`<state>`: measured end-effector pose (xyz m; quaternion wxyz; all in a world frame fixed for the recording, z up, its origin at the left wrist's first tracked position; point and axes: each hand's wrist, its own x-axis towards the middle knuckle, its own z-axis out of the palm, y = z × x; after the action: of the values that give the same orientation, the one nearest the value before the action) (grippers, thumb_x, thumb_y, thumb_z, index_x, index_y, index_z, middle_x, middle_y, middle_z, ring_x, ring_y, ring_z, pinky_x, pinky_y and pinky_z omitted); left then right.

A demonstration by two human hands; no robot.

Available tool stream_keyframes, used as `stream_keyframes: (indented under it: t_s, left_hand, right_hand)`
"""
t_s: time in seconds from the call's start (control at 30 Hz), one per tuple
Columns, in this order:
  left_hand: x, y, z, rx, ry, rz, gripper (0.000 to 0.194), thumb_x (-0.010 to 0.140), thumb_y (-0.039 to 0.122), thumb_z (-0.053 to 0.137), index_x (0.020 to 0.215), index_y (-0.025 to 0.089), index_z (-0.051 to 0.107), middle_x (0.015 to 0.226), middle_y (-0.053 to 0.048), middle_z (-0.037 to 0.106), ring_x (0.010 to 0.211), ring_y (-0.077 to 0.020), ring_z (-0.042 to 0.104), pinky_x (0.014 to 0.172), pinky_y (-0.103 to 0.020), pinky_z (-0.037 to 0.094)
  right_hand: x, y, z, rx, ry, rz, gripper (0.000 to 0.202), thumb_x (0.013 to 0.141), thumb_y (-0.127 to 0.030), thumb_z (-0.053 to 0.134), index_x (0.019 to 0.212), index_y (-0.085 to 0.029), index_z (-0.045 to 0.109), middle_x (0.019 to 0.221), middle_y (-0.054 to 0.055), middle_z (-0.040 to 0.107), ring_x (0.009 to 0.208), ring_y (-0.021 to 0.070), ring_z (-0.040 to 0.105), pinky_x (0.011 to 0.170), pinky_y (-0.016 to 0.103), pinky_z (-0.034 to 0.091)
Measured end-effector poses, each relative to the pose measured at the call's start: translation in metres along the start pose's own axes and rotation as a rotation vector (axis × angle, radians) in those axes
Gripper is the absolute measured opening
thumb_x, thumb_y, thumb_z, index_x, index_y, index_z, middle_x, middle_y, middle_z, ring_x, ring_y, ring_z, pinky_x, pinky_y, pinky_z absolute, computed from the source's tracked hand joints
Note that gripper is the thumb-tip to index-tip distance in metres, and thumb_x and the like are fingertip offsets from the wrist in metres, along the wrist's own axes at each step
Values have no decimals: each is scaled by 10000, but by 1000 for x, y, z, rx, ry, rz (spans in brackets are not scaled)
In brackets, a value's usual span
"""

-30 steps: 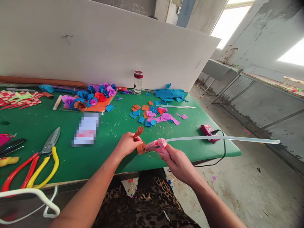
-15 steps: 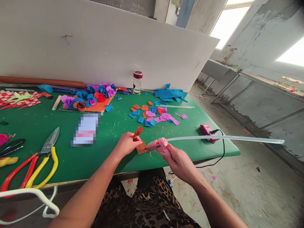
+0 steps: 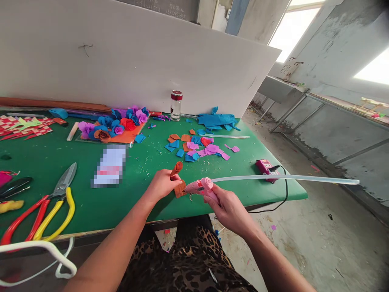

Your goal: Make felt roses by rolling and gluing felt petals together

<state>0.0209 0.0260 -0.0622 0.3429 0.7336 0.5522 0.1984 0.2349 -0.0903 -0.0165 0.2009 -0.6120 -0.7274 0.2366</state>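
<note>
My left hand [image 3: 161,184] is closed on a rolled brown paper piece [image 3: 177,168] and a brown paper petal [image 3: 180,190], which hangs below the fingertips. In my right hand [image 3: 229,205] is a pink glue gun [image 3: 204,185], gripped by its handle. The gun's nozzle touches or nearly touches the right side of the petal; I cannot tell which. From its back a long clear glue stick [image 3: 285,177] reaches out to the right. Beyond my hands lie loose paper petals [image 3: 209,150] in orange, blue, purple and red.
Paper roses [image 3: 121,123] rest on orange paper at the back left. Red- and yellow-handled shears [image 3: 60,198] lie at the left. A lidded glass bottle [image 3: 176,106] stands by the white board [image 3: 152,61]. A maroon power socket [image 3: 267,169] with a black cord sits at the right.
My right hand has shifted the glue gun slightly left, its nozzle now further over the petal. The glue stick moved along with it. My left hand has stayed in place.
</note>
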Motion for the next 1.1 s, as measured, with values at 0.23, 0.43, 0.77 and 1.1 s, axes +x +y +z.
stream_keyframes:
  t_s: [0.23,0.43,0.77,1.1]
  left_hand:
    - [0,-1,0,1,0,7,156,682,283,598,616,194,708,625,-10,691,622,-172,602,561,-266,358]
    - [0,-1,1,7,2,14,165,682,289,595,629,195,720,615,-11,682,615,-170,595,563,-267,355]
    - [0,0,0,-2,2,17,164,682,292,600,626,201,724,633,-14,695,628,-175,606,576,-271,366]
    - [-1,3,0,8,-2,-12,143,691,270,605,643,208,725,639,-4,701,639,-173,618,575,-266,373]
  right_hand:
    - [2,-3,0,-31,-9,6,263,949,-338,414,1040,-161,587,721,31,614,591,164,516,553,240,279]
    - [2,-1,-1,-33,-9,1,303,962,-358,395,1096,-158,580,773,50,649,620,173,543,570,243,309]
    - [4,-2,-5,-48,-18,-10,298,963,-350,403,1110,-164,583,780,50,662,635,179,566,574,245,321]
    - [4,2,-7,-23,1,-8,320,966,-356,399,1168,-196,588,907,52,704,689,183,597,620,253,379]
